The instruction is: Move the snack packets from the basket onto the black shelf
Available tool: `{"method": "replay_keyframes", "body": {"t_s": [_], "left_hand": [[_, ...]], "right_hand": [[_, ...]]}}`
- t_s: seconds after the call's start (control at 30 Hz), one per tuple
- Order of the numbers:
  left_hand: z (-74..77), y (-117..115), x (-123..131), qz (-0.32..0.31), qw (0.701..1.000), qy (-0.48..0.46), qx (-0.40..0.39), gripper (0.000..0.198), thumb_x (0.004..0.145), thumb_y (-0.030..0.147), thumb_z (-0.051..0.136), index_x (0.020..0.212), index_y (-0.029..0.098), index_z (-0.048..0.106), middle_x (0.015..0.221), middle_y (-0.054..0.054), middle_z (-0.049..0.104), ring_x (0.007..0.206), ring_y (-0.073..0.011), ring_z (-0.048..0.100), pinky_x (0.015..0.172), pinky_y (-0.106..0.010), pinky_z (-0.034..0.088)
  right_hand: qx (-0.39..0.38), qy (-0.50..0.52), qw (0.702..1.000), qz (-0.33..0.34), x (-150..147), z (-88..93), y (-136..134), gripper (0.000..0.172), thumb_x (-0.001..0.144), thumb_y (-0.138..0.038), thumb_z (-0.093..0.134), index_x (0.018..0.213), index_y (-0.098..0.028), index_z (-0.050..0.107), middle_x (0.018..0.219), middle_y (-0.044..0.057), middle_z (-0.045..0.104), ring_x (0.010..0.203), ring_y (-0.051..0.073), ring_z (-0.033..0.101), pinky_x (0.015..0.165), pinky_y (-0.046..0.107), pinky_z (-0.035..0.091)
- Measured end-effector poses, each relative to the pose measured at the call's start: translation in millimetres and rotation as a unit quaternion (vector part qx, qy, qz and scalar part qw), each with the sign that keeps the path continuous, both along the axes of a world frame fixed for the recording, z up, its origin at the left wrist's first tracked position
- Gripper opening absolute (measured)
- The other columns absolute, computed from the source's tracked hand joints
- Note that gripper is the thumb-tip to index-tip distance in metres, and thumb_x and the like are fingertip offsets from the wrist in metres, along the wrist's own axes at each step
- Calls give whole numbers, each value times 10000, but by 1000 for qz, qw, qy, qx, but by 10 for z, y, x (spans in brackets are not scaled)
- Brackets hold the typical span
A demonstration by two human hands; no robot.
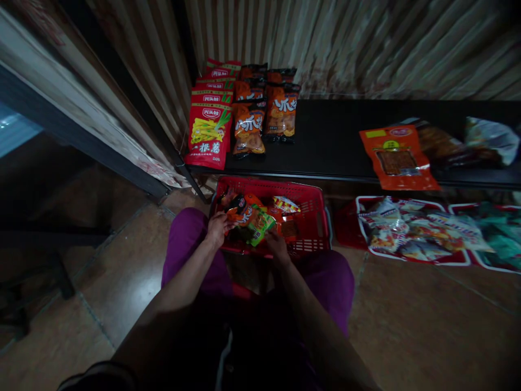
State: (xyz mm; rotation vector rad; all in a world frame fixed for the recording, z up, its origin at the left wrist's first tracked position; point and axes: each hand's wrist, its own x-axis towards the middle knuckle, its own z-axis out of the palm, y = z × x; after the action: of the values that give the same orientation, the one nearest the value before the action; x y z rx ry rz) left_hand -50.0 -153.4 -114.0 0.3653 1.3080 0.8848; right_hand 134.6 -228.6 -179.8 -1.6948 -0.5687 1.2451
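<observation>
Between my knees stands a red plastic basket (321, 217) with snack bags in it. My left hand (218, 228) is at its left side, fingers closed on an orange and black snack bag (245, 210). A green snack bag (259, 225) lies over part of that bag, tilted. At its lower right corner is my right hand (277, 244), fingers closed on the edge; the fingertips are partly hidden. Deeper in the basket lie a flat orange packet (290, 228) and a small yellow, red and white bag (286, 204).
A black shelf (325, 141) runs behind the basket. On it stand red snack packets (209, 130) and orange snack bags (281, 111) in rows, with an orange packet (399, 157) at the right. More filled baskets (413, 231) stand on the floor; a metal post (138, 98) rises at the left.
</observation>
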Motion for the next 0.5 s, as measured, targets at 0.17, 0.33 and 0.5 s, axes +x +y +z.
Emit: {"method": "replay_keyframes", "body": {"t_s": [0.17, 0.33, 0.5], "left_hand": [[187, 34, 20, -30, 999, 15, 8, 14, 794, 170, 509, 801, 159, 515, 489, 33, 552, 401, -104, 549, 412, -189, 334], [494, 109, 96, -66, 997, 22, 33, 60, 841, 193, 485, 830, 166, 537, 478, 49, 528, 366, -83, 495, 404, -182, 306], [788, 174, 110, -117, 990, 16, 74, 89, 812, 248, 605, 797, 180, 550, 548, 42, 556, 419, -77, 522, 434, -173, 343]], "right_hand": [[-17, 221, 974, -39, -36, 389, 54, 441, 806, -606, 541, 1094, -276, 596, 1119, 68, 686, 993, 208, 657, 812, 373, 544], [6, 289, 957, -24, -18, 766, 58, 313, 786, -453, 666, 1028, -256, 637, 978, 32, 729, 829, 170, 679, 642, 270, 546], [12, 313, 946, -82, -66, 956, 11, 218, 729, -345, 743, 907, -260, 652, 848, -24, 736, 709, 130, 672, 579, 222, 541]]}}
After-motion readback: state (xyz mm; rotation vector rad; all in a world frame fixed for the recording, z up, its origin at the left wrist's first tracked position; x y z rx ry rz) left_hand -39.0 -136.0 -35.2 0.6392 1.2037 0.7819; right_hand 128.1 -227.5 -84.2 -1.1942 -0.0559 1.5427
